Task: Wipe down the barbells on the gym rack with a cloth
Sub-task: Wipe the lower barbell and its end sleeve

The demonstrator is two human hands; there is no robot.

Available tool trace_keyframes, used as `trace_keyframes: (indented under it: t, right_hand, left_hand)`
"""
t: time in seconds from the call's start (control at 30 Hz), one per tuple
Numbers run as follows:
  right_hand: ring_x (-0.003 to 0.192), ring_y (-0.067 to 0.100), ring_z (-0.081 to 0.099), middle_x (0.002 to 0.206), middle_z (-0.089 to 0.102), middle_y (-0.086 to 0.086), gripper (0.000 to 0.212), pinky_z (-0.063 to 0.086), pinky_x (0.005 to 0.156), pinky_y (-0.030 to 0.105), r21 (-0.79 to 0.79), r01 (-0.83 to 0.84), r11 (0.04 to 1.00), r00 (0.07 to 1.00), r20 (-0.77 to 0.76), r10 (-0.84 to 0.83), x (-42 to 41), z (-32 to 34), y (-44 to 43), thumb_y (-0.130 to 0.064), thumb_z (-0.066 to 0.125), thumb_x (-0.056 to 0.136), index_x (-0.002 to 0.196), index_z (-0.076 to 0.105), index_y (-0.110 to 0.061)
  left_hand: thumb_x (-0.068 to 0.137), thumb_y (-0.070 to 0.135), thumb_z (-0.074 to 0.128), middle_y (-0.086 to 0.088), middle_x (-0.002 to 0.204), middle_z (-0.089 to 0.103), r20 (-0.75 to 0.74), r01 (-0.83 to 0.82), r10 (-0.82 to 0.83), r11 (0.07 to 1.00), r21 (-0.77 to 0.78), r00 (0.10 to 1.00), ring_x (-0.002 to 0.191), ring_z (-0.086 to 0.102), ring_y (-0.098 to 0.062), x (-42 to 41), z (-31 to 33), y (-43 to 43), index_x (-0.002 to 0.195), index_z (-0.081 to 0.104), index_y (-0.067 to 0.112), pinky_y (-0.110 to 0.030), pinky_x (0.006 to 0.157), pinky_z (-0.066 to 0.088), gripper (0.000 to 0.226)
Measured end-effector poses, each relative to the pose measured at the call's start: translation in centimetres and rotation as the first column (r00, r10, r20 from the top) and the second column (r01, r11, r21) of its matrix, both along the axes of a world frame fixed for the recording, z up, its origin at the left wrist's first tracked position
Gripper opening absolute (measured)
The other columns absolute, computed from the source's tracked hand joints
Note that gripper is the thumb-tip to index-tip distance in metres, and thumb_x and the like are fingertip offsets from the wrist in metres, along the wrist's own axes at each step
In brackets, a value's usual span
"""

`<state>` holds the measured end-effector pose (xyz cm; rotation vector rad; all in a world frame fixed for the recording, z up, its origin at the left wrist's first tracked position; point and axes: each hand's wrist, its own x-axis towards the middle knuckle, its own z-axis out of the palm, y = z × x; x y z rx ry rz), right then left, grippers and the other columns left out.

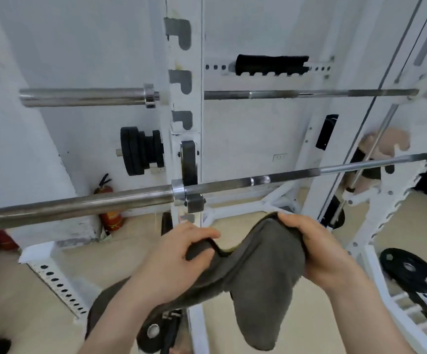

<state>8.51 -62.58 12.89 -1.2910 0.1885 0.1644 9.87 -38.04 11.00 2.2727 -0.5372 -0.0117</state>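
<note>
A grey cloth (255,272) hangs between both hands, below the nearer barbell. My left hand (176,261) grips its left edge with fingers curled over the fold. My right hand (319,251) grips the cloth's upper right edge. The lower barbell (79,206) runs across the white rack upright (185,118), its thick steel sleeve to the left and its thin shaft going off right. An upper barbell (84,97) rests higher on the rack. Neither hand touches a bar; both are held a little below and in front of the lower one.
Black weight plates (140,150) hang on a peg behind the upright. A red fire extinguisher (110,215) stands on the floor at the wall. Another black plate (409,269) sits on a rack peg at lower right. A black padded roller (271,65) is mounted high up.
</note>
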Motion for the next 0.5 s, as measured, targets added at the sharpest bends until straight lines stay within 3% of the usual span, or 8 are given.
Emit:
trace_keyframes:
  t: [0.07,0.13,0.2,0.3,0.4,0.5]
  right_hand:
    - [0.084,0.024,0.067,0.094,0.071,0.016,0.035,0.054,0.071,0.032,0.117,-0.048,0.992,0.999,0.018,0.047,2.3,0.6,-4.9,-0.029,0.071,0.068,0.094,0.075,-0.005]
    - [0.078,0.022,0.067,0.086,0.071,0.013,0.034,0.056,0.068,0.029,0.147,-0.100,0.984,0.994,0.047,0.094,4.0,1.6,-10.2,-0.033,0.079,0.062,0.085,0.075,-0.007]
    - [0.069,0.019,0.067,0.077,0.070,0.012,0.030,0.055,0.058,0.025,0.047,-0.108,0.993,0.993,0.046,0.106,5.4,2.6,-15.9,-0.033,0.075,0.066,0.078,0.074,-0.006]
    - [0.057,0.018,0.064,0.066,0.068,0.011,0.021,0.051,0.049,0.022,-0.040,-0.048,0.998,0.998,0.045,0.050,7.5,3.6,-23.8,-0.023,0.065,0.074,0.065,0.073,-0.006]
    - [0.067,0.023,0.069,0.079,0.072,0.018,0.021,0.056,0.056,0.025,0.023,0.042,0.999,0.999,-0.032,-0.041,8.6,2.6,-29.4,-0.017,0.064,0.077,0.082,0.076,0.000]
    - [0.093,0.031,0.070,0.104,0.070,0.023,0.036,0.059,0.079,0.036,0.281,0.173,0.944,0.984,-0.089,-0.153,10.0,0.9,-32.3,-0.017,0.061,0.083,0.110,0.068,0.005]
  left_hand:
    - [0.079,0.054,0.062,0.023,0.099,0.051,-0.150,0.047,-0.034,0.996,0.081,0.988,0.098,0.053,0.004,1.3,-1.1,-6.0,0.114,0.054,0.054,-0.022,0.087,0.045,0.036]
    - [0.077,0.054,0.065,0.016,0.086,0.060,-0.293,0.065,-0.038,0.994,0.082,0.955,0.081,0.060,0.001,2.4,-1.2,-12.0,0.093,0.061,0.049,-0.029,0.076,0.051,0.017]
    - [0.084,0.044,0.068,0.008,0.070,0.067,-0.449,0.003,-0.026,0.999,-0.052,0.893,0.063,0.062,-0.009,3.3,-0.8,-17.1,0.080,0.067,0.027,-0.030,0.061,0.049,0.017]
    - [0.086,0.049,0.065,-0.011,0.072,0.070,-0.493,-0.073,-0.062,0.966,-0.250,0.868,0.070,0.067,-0.023,5.3,0.6,-22.8,0.077,0.069,0.008,-0.028,0.066,0.048,0.042]
    - [0.080,0.050,0.057,-0.016,0.087,0.074,-0.523,-0.181,-0.097,0.872,-0.456,0.847,0.085,0.071,-0.030,7.8,2.4,-27.5,0.083,0.074,0.008,-0.038,0.081,0.054,0.045]
    - [0.081,0.044,0.057,-0.009,0.100,0.074,-0.564,-0.268,-0.144,0.768,-0.582,0.813,0.099,0.069,-0.023,10.2,3.1,-33.0,0.091,0.077,0.016,-0.039,0.092,0.049,0.036]
